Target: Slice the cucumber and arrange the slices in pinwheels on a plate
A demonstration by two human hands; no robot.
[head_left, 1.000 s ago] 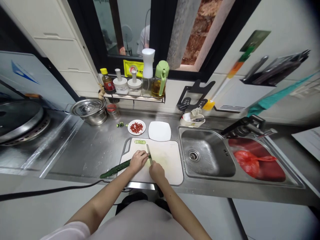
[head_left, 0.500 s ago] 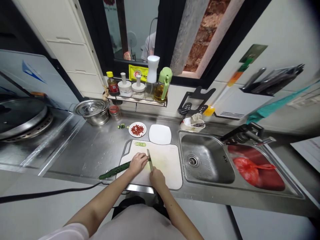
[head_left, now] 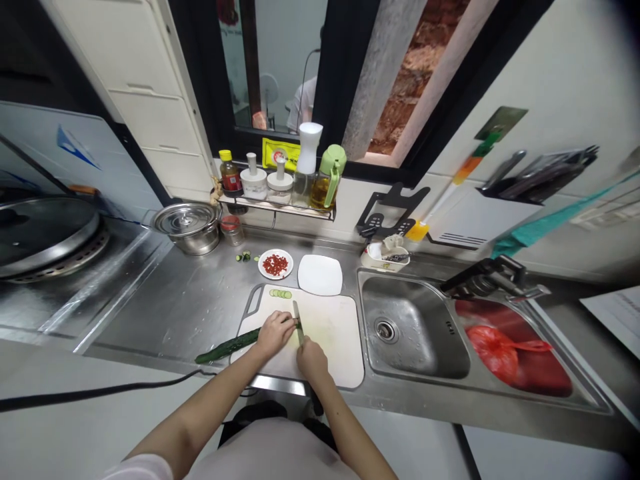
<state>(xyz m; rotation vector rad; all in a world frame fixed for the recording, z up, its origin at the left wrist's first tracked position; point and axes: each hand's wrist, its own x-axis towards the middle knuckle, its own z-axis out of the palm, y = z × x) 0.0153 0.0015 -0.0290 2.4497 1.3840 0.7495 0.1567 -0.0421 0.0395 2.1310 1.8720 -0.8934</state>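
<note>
My left hand is closed over the near-right end of a long dark green cucumber, which lies slantwise across the left edge of the white cutting board. In my right hand is a knife, gripped by the handle. Its blade points away from me and stands against the cucumber's cut end, right beside my left fingertips. A short row of overlapping cucumber slices rests at the board's far left. My fingers partly hide the cut end.
Behind the board are a plate of chopped red pieces, a white square plate and several cucumber scraps. To the right is a steel sink, with a red bag in the second basin. A lidded pot stands back left.
The view has tilted a little, so the scene sits slightly lower. Both hands keep their grips, and the cucumber and knife have barely moved on the board.
</note>
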